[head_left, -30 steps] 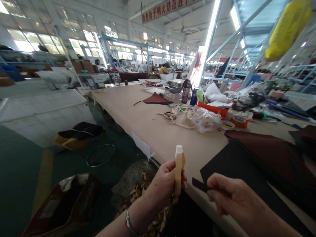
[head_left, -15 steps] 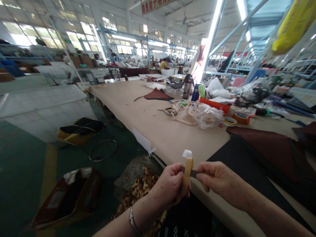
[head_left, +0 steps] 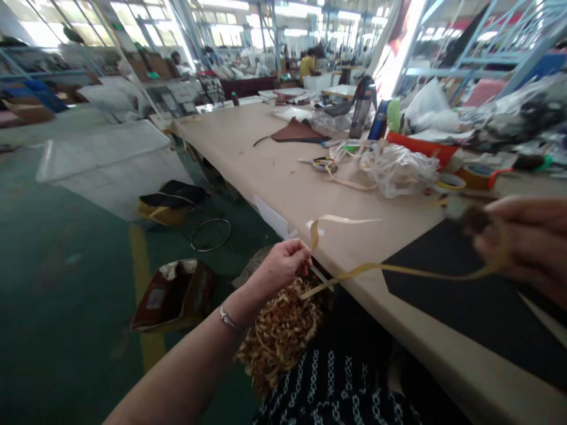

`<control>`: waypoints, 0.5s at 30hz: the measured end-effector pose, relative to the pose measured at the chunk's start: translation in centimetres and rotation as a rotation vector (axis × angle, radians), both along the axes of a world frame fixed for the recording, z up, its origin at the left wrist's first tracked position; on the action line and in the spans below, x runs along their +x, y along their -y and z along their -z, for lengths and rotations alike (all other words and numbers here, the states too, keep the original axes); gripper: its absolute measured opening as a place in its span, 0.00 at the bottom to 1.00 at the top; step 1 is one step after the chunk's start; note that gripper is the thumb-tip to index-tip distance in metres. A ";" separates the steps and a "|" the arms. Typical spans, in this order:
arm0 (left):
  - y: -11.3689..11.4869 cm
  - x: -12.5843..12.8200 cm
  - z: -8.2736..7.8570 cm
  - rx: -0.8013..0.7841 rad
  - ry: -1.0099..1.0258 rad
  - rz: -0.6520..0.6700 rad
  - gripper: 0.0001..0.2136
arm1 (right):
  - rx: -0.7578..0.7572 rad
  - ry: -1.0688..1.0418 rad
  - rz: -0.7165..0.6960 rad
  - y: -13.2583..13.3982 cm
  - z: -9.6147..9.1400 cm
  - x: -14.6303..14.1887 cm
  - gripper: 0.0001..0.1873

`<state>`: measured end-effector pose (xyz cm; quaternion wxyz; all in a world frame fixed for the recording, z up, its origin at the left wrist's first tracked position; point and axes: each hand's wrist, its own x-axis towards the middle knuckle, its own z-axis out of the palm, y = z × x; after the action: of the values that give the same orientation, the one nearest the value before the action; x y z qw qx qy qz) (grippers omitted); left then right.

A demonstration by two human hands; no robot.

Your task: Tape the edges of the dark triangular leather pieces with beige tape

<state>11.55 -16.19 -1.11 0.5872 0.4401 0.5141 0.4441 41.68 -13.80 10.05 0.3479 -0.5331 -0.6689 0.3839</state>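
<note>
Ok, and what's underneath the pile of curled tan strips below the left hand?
The pile of curled tan strips covers whatever it rests on. Only the edge of a grey bag shows behind it, beside the person's dark patterned clothing.

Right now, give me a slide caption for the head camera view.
Left hand and right hand hold a tan strip beside a paper-covered table, curled strips heaped below.

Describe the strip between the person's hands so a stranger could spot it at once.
Find the long table covered in beige paper. At its near edge, a thin tan strip runs from the person's left hand across a black sheet to the right hand. Unlike the curled tan strips heaped below, it is stretched straight.
</note>
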 end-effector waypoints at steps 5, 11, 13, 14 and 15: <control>0.3 2.0 -1.6 -0.018 0.292 0.018 0.13 | -0.232 -0.013 -0.373 2.1 3.1 -3.8 0.14; 2.7 5.9 -0.7 -0.261 0.656 0.310 0.15 | -0.166 0.068 -0.505 3.2 3.0 -5.7 0.14; 3.3 6.1 -0.4 -0.261 0.651 0.365 0.16 | -0.160 0.105 -0.511 3.1 3.1 -5.6 0.14; 3.4 6.0 -0.3 -0.248 0.631 0.358 0.16 | -0.165 0.119 -0.496 3.0 3.4 -5.4 0.13; 3.4 5.8 -0.2 -0.232 0.603 0.329 0.16 | -0.175 0.132 -0.475 3.0 3.7 -5.3 0.13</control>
<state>17.34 -19.63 -0.92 0.8222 0.2966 0.2869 0.3920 36.37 -16.77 6.35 0.1561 -0.4128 -0.7608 0.4758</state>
